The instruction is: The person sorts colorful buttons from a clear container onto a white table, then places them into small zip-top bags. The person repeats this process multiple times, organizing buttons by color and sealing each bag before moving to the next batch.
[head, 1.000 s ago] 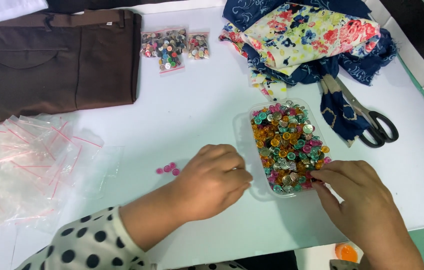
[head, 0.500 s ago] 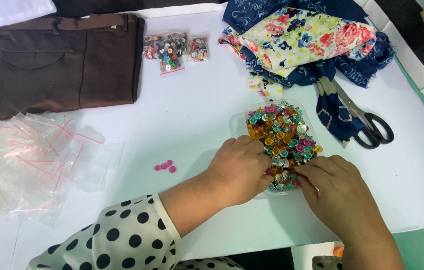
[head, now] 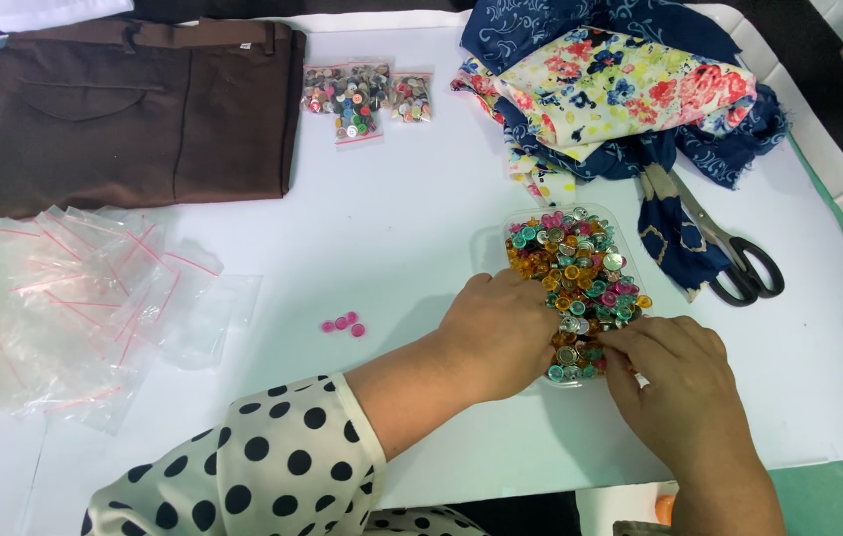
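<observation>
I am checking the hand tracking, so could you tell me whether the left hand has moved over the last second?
Yes. The left hand has shifted right, away from the small pink buttons and onto the near edge of the clear tray of coloured buttons.

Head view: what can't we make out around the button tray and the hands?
- Left hand fingertips: curled under the palm, so any pinched button is hidden; grip unclear.
- Right hand fingertips: buried among the buttons.
- Clear tray near edge: covered by both hands.
- Scissors blades: under the blue cloth.
- Single buttons: too small to tell apart.
</observation>
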